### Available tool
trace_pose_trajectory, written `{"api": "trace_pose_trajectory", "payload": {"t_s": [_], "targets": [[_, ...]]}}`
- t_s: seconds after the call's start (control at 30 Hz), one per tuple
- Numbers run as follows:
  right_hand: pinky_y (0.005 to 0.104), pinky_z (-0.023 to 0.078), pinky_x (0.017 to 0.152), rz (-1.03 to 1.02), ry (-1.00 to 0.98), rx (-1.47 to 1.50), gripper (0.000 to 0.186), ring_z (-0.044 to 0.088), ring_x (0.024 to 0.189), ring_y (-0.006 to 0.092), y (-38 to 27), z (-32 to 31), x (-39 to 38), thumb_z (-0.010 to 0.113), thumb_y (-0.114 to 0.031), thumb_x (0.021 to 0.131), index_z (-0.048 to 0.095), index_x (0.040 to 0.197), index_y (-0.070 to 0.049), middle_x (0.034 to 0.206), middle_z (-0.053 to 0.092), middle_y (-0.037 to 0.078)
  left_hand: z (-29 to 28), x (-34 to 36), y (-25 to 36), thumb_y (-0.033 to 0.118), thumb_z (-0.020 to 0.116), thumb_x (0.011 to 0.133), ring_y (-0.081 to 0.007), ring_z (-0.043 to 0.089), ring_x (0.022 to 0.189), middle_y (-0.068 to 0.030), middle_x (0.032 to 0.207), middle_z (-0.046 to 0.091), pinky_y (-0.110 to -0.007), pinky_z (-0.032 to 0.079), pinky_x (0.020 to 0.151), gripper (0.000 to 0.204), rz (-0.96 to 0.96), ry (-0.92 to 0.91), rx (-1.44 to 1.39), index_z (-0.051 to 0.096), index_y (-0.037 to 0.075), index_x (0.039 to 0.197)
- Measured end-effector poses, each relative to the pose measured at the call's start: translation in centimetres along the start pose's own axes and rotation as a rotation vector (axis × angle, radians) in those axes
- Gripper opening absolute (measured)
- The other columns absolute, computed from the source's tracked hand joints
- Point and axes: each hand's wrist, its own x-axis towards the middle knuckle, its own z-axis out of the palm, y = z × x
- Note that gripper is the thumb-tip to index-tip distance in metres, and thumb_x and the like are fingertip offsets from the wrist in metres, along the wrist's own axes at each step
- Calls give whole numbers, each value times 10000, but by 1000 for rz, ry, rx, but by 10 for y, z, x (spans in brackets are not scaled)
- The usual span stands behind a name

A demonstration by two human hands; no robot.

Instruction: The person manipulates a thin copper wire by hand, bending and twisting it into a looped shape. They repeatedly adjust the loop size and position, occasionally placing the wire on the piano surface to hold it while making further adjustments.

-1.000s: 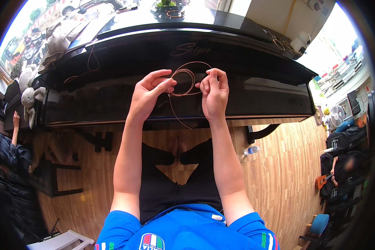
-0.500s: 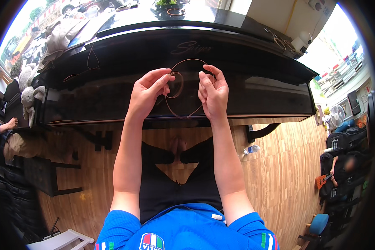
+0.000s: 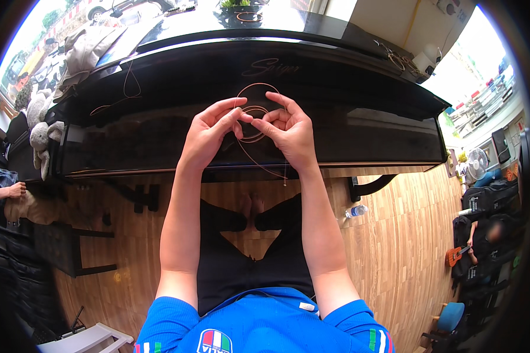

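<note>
Pinching the coiled copper-coloured wire (image 3: 254, 140), the left hand (image 3: 212, 126) is near the right hand (image 3: 292, 135), whose hold on it I cannot tell.

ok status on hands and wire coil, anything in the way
Left hand pinching copper-coloured wire coil. Right hand at coil, grip unclear. Strand dangling below. No obstruction visible; black piano beyond.

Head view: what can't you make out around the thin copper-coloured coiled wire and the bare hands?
All in the head view:
Coiled wire: the pinched stretch is hidden by the fingers of the left hand.
Right hand: whether its fingertips grip the wire is too small to tell.
Loop count: the overlapping strands are too thin to count.
</note>
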Motion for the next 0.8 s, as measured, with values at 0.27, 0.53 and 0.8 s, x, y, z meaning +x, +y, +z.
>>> {"api": "trace_pose_trajectory", "payload": {"t_s": [0.27,0.53,0.8], "targets": [[175,328,387,71,149,73,239,498,432,32,-1,0,-1,708,-227,968,686,976,11,681,702,74,-7,1,-6,180,615,1002,-173,713,892,-108,918,733,-311,561,862,343,22,-109,45,635,-41,1264],[182,316,365,71,105,77,281,470,391,42,-2,-2,-2,611,-255,1030,680,1019,18,682,700,89,-2,-2,-2,81,670,931,-215,720,929,-142,1017,739,-367,554,946,428,25,-191,-42,595,-46,1333],[188,344,376,95,67,105,291,499,395,53,0,-5,-1,612,-270,1029,689,1000,9,655,691,82,-1,-6,5,2,775,847,-217,708,1024,-140,1067,736,-367,565,955,566,-41,-304,156,575,-15,1377]]}}
